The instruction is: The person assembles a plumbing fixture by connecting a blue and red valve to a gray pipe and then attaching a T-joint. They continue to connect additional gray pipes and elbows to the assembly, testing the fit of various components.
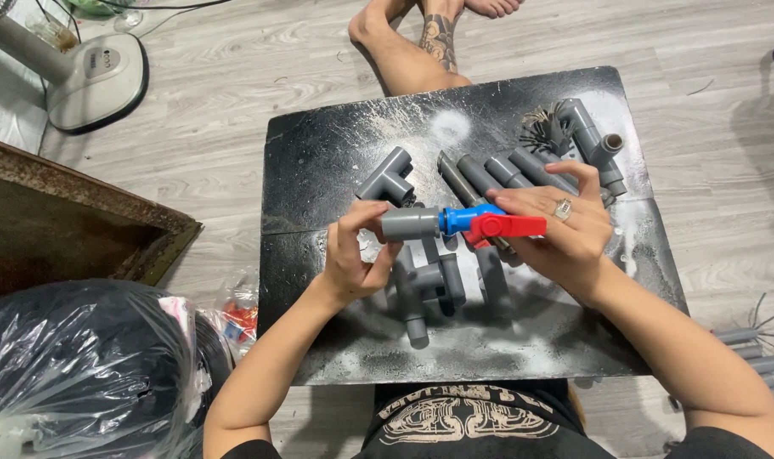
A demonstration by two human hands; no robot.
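In the middle of the frame, the valve [463,221] lies sideways, left to right. The left hand [353,255] pinches its grey pipe end [410,223]. The right hand [565,225] grips the red handle [506,226] end.

A short grey plastic pipe piece [409,223] joined end-on to a blue plastic ball valve with a red lever handle [485,223] lies level, pinched between both hands' fingertips.
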